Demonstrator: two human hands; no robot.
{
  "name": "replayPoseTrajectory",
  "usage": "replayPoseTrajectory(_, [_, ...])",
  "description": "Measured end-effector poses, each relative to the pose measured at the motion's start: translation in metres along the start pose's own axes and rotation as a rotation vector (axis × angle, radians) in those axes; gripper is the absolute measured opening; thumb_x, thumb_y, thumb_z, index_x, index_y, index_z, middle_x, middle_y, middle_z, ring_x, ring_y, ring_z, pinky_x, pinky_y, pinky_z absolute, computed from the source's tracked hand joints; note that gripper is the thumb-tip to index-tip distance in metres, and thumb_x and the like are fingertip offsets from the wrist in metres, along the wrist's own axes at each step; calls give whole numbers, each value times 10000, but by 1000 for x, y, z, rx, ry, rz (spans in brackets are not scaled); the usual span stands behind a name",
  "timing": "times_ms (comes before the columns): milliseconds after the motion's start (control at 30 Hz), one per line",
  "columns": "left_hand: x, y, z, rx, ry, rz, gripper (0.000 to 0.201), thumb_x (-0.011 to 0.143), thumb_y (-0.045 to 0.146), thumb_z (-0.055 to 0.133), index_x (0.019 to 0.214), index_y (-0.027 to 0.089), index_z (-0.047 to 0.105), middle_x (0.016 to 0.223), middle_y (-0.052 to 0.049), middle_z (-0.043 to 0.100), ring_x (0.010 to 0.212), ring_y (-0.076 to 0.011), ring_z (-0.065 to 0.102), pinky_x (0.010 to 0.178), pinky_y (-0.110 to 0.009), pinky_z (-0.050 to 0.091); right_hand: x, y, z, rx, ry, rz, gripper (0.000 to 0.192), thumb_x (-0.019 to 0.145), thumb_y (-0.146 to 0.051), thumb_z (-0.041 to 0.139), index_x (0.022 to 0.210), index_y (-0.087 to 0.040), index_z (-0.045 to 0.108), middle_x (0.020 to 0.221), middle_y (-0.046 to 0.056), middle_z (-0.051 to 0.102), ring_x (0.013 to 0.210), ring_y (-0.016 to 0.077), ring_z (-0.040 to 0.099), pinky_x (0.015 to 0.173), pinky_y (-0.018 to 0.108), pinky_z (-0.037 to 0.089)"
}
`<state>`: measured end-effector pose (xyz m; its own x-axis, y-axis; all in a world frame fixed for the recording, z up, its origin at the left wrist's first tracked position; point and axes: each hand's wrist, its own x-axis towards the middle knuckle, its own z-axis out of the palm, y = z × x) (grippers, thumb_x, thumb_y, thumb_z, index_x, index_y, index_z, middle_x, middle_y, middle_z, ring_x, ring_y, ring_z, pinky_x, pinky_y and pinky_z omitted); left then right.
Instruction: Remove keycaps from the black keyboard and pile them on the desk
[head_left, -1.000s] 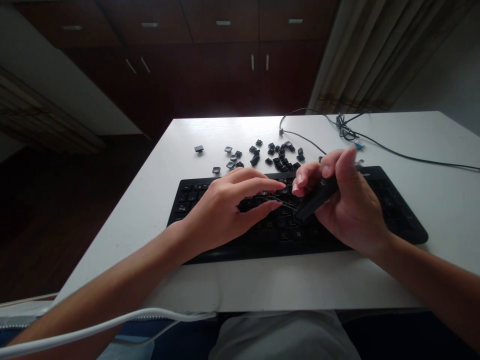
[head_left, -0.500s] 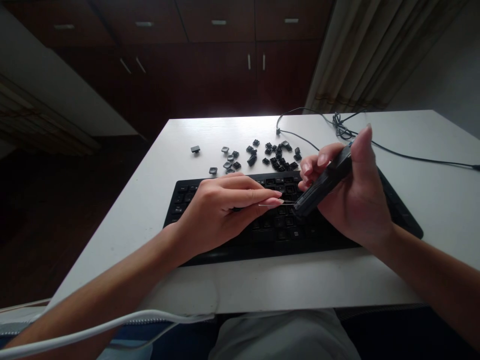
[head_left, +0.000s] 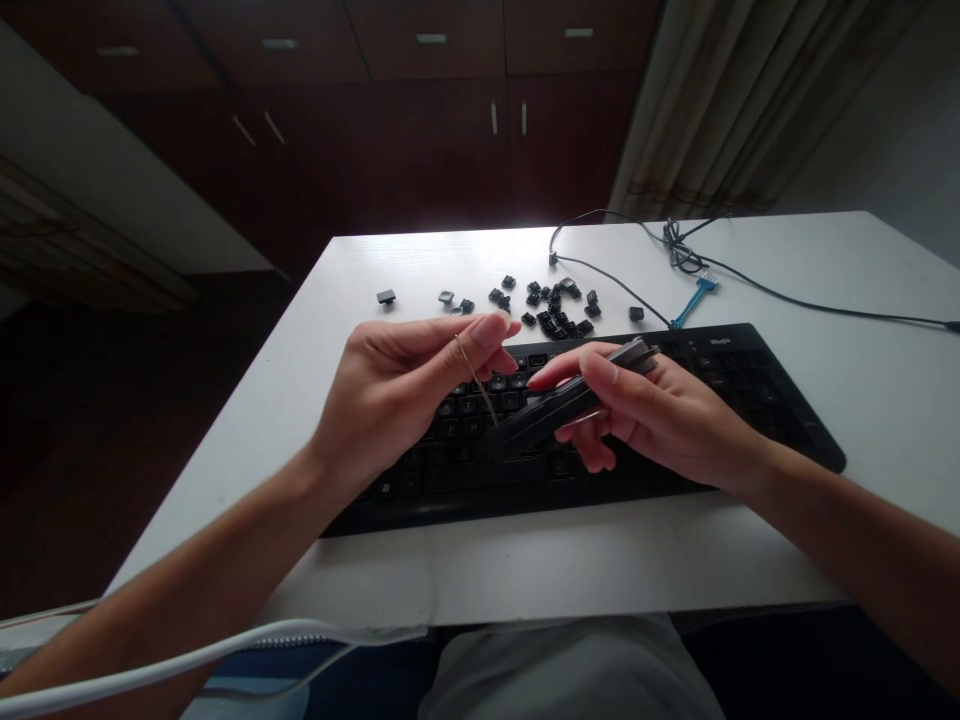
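Note:
A black keycap puller lies slantwise in my right hand, thumb on top and fingers round its upper part. From its lower end, thin metal wire runs up to my left hand. The left thumb and fingers are pinched together at that wire. Both hands are above a black keyboard, which they partly cover. Several of its keys show between my hands. Past the keyboard lie loose black keycaps, some upside down.
A blue brush-like tool lies behind the keyboard, close to a black cable with a tangled bundle. All rest on a white table. A white cable crosses low on the left, near my lap.
My right hand has turned the puller flatter and moved left and down, uncovering the blue tool. My left hand has risen, with the wire now slanting upward to its thumb.

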<state>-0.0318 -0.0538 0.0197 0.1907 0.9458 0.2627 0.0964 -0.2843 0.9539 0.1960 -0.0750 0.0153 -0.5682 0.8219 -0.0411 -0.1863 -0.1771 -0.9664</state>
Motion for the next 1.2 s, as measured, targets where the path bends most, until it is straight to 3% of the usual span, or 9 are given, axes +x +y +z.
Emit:
replayPoseTrajectory(100, [2, -2, -2, 25, -12, 2, 193, 913, 410, 736, 957, 242, 819, 820, -21, 789, 775, -155, 747, 747, -284, 638, -2, -5, 2, 72, 27, -44, 400, 957, -592, 571, 1044, -238, 735, 614, -9, 677, 498, 130, 630, 421, 222, 472])
replayPoseTrajectory(267, [1, 1, -2, 101, -91, 59, 186, 937, 382, 707, 1008, 247, 812, 833, -26, 790, 716, -138, 734, 653, -247, 607, 2, -11, -1, 130, 354, -211, 265, 870, -486, 748, 820, -227, 721, 517, -69, 514, 453, 74, 471, 476, 220, 440])
replayPoseTrajectory(400, [-2, 1, 1, 185, -241, 134, 282, 929, 305, 718, 1200, 233, 748, 871, -31, 789, 735, -148, 731, 651, -257, 595, 6, -12, -5, 142, 482, -276, 240, 919, -441, 702, 796, -235, 713, 491, -75, 429, 445, 80, 398, 483, 246, 406])
replayPoseTrajectory(467, [-4, -2, 3, 306, -257, 258, 376, 923, 255, 721, 1296, 220, 684, 930, -37, 785, 788, -148, 721, 734, -276, 595, 6, -13, -6, 158, 530, -319, 268, 962, -425, 637, 777, -243, 705, 466, -70, 385, 440, 92, 375, 481, 260, 386])
replayPoseTrajectory(567, [-5, -5, 4, 570, -310, 548, 403, 906, 254, 738, 1299, 218, 657, 1081, -63, 767, 947, -181, 691, 893, -338, 569, 6, -17, -9, 203, 650, -360, 276, 958, -403, 629, 728, -257, 669, 455, -65, 335, 437, 108, 316, 474, 283, 355])
replayPoseTrajectory(667, [-8, -6, 6, 748, -565, 803, 387, 926, 363, 720, 1282, 223, 662, 1302, -90, 702, 1156, -249, 626, 1003, -412, 520, 8, -19, -13, 269, 745, -349, 290, 897, -440, 700, 686, -261, 613, 459, -70, 281, 439, 120, 265, 454, 306, 299])
replayPoseTrajectory(733, [-10, -5, 6, 815, -717, 876, 394, 958, 417, 669, 1295, 212, 654, 1391, -96, 655, 1228, -274, 592, 1032, -437, 495, 10, -18, -15, 304, 783, -336, 304, 881, -450, 714, 679, -257, 592, 468, -75, 253, 446, 119, 237, 446, 305, 265])
replayPoseTrajectory(900, [-12, -5, 8, 870, -773, 866, 371, 994, 408, 613, 1310, 216, 649, 1440, -88, 620, 1261, -291, 576, 1052, -451, 465, 11, -16, -15, 353, 785, -276, 247, 904, -345, 681, 702, -232, 596, 485, -80, 223, 470, 104, 215, 451, 271, 259])
replayPoseTrajectory(1200, [-13, -1, 10, 925, -780, 871, 323, 1006, 358, 608, 1299, 231, 660, 1391, -66, 651, 1265, -267, 579, 1077, -452, 457, 12, -14, -13, 222, 779, -246, 245, 908, -392, 663, 727, -240, 600, 492, -81, 220, 456, 107, 242, 452, 275, 326])
